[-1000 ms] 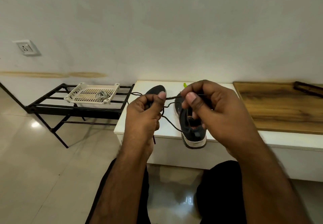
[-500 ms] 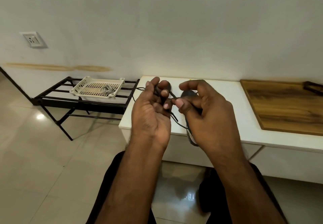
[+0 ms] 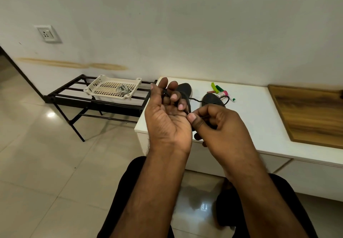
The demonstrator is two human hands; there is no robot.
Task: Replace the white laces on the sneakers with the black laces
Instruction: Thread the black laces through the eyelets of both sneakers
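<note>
While two dark sneakers (image 3: 185, 91) are set on one white bench (image 3: 259, 119), one black lace (image 3: 194, 100) is gripped by both hands. It is looped round the curled left hand (image 3: 167, 119) and pinched by the right hand (image 3: 220, 128).

Two sneakers (image 3: 211, 99) side by side on bench top (image 3: 250, 119), markers (image 3: 221, 91) behind them, wooden board (image 3: 311, 117) to right; rack (image 3: 96, 104) to left, basket (image 3: 111, 89) on it, laces (image 3: 122, 89) inside.

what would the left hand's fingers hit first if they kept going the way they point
Probably the dark sneaker on the white counter just past the left hand; its fingers point up and away toward it. Depth is unclear.
</note>
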